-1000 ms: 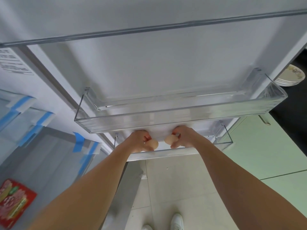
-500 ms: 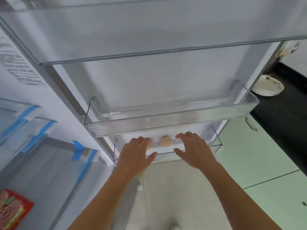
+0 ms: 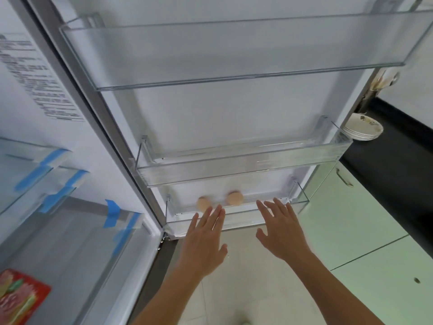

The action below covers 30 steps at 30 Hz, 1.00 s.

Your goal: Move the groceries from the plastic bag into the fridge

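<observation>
Two brown eggs lie in the lowest clear door bin point(image 3: 302, 198) of the open fridge door: the left egg point(image 3: 203, 203) and the right egg point(image 3: 234, 198), a little apart. My left hand point(image 3: 203, 240) hovers just in front of the bin below the left egg, fingers straight, holding nothing. My right hand point(image 3: 282, 227) is to the right of the eggs, fingers spread, also empty. The plastic bag is out of view.
Above the eggs hang a middle door bin point(image 3: 246, 167) and an upper door bin point(image 3: 210, 55). Left, the fridge interior has glass shelves with blue tape point(image 3: 112, 212) and a red food packet point(image 3: 18, 296). Right: green cabinets point(image 3: 351, 219), black counter, stacked plates point(image 3: 363, 127).
Both hands let go of the eggs, which now lie in the lowest door bin. The hands have drawn back and opened; the view has tilted upward.
</observation>
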Tool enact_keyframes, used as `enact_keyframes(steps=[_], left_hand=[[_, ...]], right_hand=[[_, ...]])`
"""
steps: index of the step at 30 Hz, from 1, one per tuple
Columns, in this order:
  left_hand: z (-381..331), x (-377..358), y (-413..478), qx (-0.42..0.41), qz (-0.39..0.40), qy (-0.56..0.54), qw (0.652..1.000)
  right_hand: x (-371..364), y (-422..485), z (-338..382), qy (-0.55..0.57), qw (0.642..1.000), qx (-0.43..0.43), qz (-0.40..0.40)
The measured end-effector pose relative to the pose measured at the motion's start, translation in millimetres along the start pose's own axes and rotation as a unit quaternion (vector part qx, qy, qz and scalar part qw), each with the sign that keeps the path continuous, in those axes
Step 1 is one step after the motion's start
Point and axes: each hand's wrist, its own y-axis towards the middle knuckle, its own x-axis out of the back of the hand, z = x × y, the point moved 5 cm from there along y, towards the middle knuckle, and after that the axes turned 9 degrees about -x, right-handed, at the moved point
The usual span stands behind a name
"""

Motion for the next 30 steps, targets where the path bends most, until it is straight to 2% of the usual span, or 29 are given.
enact_keyframes(steps=[6, 12, 14, 17, 23, 30], left_hand=[[0, -5, -12, 0.001, -0.006, -0.006, 1.0], [-2, -11, -37, 0.007, -0.074, -0.005, 0.997], [-15, -8, -44, 0.022, -0.099, -0.015, 0.995], [-52, -7, -52, -0.012, -0.115, -0.043, 0.992], [-123, -20, -65, -0.115, -0.074, -0.029, 0.99], [-151, -29, -103, -0.052, -0.021, 0.001, 0.998]], right_hand=[[3, -19, 5, -0.019, 1.0, 0.001, 0.014], [13, -60, 3, -0.014, 1.0, 0.013, -0.018], [17, -76, -9, -0.019, 0.999, 0.0, -0.037], [21, -101, -25, -0.028, 0.998, -0.012, -0.053], [18, -154, -19, -0.01, 0.997, 0.029, -0.07], [36, -216, -21, 0.086, 0.989, 0.085, -0.08]])
